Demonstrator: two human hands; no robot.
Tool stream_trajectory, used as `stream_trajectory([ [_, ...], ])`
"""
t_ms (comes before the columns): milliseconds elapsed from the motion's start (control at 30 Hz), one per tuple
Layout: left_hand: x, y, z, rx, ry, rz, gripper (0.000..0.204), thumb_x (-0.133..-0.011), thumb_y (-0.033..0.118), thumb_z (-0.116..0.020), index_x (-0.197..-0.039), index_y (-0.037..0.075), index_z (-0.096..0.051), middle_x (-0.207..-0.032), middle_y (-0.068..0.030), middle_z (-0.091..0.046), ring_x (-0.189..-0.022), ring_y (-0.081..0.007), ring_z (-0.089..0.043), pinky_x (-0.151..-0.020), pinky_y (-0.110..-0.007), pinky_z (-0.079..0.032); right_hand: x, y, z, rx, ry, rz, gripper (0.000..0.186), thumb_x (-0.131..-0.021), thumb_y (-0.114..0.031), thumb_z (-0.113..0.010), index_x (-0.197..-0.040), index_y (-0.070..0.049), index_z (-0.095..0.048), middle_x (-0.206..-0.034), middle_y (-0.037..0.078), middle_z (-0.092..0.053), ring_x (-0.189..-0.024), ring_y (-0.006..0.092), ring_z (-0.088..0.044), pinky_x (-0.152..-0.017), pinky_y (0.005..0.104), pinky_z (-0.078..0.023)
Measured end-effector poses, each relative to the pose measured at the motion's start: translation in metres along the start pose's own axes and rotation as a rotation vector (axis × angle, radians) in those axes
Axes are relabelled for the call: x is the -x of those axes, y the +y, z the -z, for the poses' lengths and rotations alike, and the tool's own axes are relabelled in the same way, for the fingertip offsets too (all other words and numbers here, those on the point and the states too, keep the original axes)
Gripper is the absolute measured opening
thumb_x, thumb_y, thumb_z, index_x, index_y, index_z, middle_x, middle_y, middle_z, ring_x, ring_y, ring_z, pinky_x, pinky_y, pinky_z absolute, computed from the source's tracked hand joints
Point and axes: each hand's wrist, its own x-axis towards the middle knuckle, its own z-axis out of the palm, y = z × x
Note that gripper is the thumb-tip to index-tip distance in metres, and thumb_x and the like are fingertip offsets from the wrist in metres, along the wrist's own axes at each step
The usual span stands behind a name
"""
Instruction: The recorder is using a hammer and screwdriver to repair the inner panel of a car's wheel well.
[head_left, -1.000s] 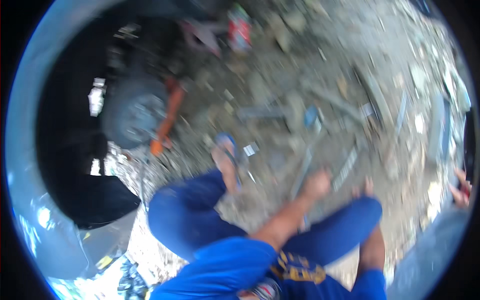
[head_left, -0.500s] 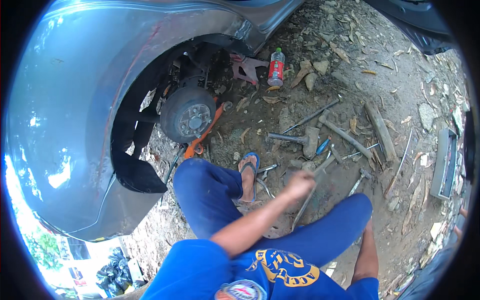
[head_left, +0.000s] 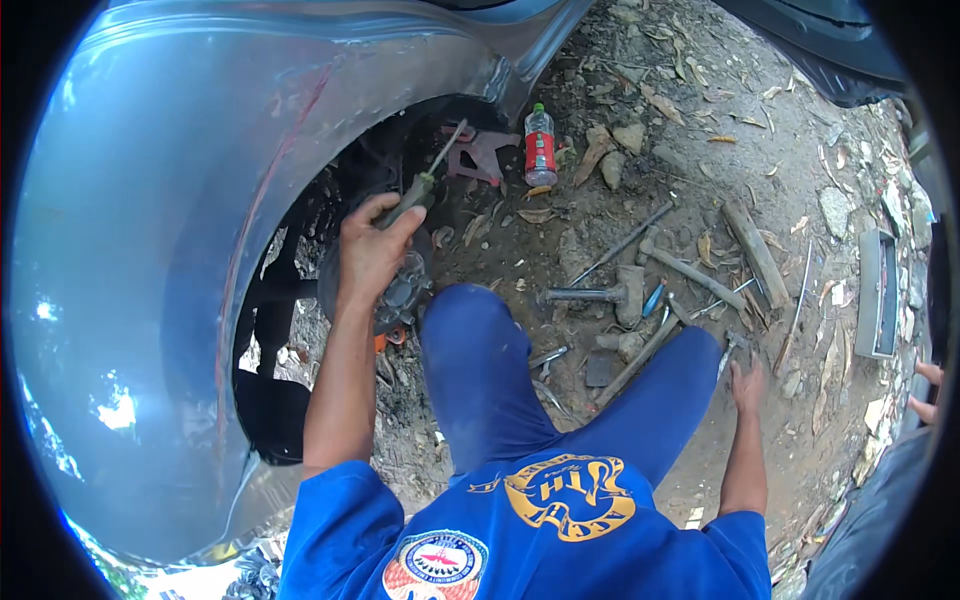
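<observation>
Left hand [head_left: 372, 248] has its fingers wrapped tight around one dark-handled screwdriver [head_left: 425, 178], right up at the wheel hub [head_left: 395, 290] inside the arch. Right hand [head_left: 746, 385] is flat on the dirt, fingers spread. One plastic bottle [head_left: 540, 145], red liquid inside, stands upright nearby. One hammer [head_left: 600, 293] on the ground.

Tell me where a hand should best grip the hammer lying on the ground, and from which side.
Probably grip the hammer on its bare handle, near the free left end, coming from above. It lies flat on the dirt; the heavy head at the right sits crowded among other tools.
</observation>
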Motion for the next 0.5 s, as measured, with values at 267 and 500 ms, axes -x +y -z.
stream_trajectory([
  [267, -0.053, -0.02, -0.007, 0.103, -0.049, -0.048, 0.023, -0.075, 0.017, -0.072, -0.091, 0.001, -0.066, -0.068, 0.0012, -0.06, -0.061, -0.0043, -0.052, -0.056, -0.021, -0.041, -0.014, -0.136, -0.034, -0.082, 0.075, 0.118, 0.053, -0.081, -0.021, -0.061, -0.125, 0.004, -0.044, -0.123, 0.026, -0.047, -0.118, 0.0386, -0.042, -0.103, 0.0409, -0.031],
  [500, -0.077, -0.033, -0.005, 0.011, -0.049, -0.313, 0.037, -0.072, 0.017, -0.077, -0.1, -0.001, -0.063, -0.08, -0.0042, -0.064, -0.066, -0.0086, -0.058, -0.06, -0.023, -0.047, -0.022, -0.134, -0.044, 0.018, -0.033, 0.134, 0.054, -0.082, -0.024, -0.061, -0.126, 0.003, -0.043, -0.124, 0.026, -0.047, -0.118, 0.0379, -0.042, -0.102, 0.0409, -0.031],
])
